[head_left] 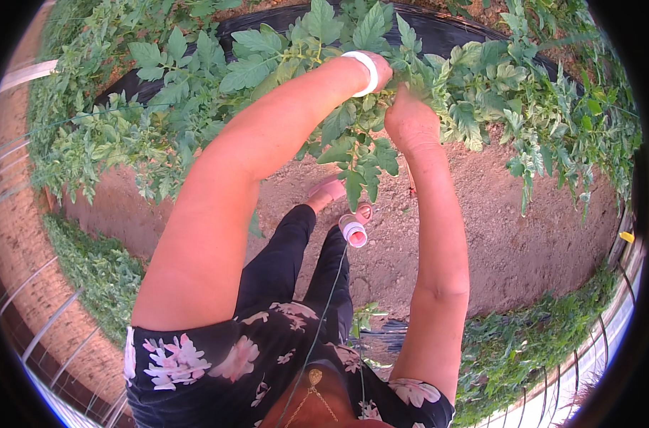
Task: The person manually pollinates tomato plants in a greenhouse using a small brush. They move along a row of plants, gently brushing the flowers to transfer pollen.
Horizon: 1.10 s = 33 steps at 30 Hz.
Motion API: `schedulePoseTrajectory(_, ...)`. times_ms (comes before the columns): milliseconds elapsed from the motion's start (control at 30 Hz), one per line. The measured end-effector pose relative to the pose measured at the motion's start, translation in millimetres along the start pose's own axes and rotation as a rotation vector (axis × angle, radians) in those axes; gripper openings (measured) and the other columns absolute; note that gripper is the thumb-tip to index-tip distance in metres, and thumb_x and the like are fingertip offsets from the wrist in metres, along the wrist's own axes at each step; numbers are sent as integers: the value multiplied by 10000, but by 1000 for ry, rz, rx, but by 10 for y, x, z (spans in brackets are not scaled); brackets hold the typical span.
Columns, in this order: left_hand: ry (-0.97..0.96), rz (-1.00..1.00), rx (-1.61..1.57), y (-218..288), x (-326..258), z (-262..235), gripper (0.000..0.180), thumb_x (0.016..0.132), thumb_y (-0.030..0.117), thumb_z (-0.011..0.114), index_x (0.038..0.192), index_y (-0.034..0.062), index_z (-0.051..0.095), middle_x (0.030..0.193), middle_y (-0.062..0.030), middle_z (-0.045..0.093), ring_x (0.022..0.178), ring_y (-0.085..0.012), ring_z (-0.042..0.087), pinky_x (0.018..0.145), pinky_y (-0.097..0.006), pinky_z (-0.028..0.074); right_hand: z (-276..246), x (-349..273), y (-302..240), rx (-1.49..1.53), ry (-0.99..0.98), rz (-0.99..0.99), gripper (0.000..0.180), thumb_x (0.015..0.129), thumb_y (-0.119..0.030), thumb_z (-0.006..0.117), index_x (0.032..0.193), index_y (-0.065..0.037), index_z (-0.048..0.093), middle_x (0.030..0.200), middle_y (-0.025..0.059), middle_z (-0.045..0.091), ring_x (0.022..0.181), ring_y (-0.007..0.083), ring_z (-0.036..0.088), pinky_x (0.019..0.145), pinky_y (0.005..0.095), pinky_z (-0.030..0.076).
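Observation:
Both my arms reach forward into a row of green leafy plants (281, 57) growing out of black plastic mulch (438, 28). My left hand (380, 68), with a white band (363, 70) on its wrist, is mostly buried in the leaves. My right hand (408, 114) is pushed among the stems just beside it, fingers hidden by foliage. What either hand grips cannot be seen. A thin green string (324, 314) runs from my waist up toward a white spool (353, 232) hanging near my feet.
Bare brown soil (524, 221) forms the path under me. More low plants (96, 264) line the left and right lower edges. White pipes and wire (24, 75) run along the left rim. My sandalled feet (328, 191) stand on the soil.

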<state>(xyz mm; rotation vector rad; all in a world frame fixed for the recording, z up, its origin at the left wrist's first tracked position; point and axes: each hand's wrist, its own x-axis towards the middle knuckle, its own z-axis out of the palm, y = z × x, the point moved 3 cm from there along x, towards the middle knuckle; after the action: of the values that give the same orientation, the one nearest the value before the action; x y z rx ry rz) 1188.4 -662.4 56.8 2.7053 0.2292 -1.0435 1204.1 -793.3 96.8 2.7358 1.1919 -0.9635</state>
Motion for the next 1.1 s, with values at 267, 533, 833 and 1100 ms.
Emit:
schedulePoseTrajectory(267, -37, -62, 15, 46, -51, -66, 330, 843, 156, 549, 1122, 66, 700, 1151, -169, 672, 1052, -339, 650, 899, -422, 520, 19, -43, -16, 24, -4, -14, 508, 893, -162, 452, 1370, 11, 418, 989, 227, 696, 944, 350, 686, 841, 448, 528)
schedulePoseTrajectory(533, 129, -192, -185, -14, -94, -116, 291, 864, 197, 549, 1057, 59, 718, 1080, -202, 679, 1020, -334, 656, 865, -417, 517, 52, -93, 33, 6, 10, -19, 530, 904, -191, 456, 1399, -9, 403, 980, 213, 699, 932, 346, 687, 833, 453, 527)
schedulePoseTrajectory(833, 524, -142, -384, 80, -1293, -159, 276, 884, 230, 556, 1109, 177, 708, 1064, -99, 701, 901, -285, 688, 831, -406, 540, -183, -316, 47, 40, 67, -105, 519, 901, -213, 474, 1410, -126, 423, 902, 193, 699, 848, 363, 683, 773, 480, 534)
schedulePoseTrajectory(1100, -45, -260, -352, 213, -2238, 765, 356, 913, 377, 544, 1178, 177, 671, 1047, -132, 702, 997, -339, 652, 885, -448, 497, -819, -1874, 519, 380, 346, 34, 367, 982, -216, 469, 1324, -107, 545, 657, 110, 630, 597, 228, 634, 564, 365, 484)
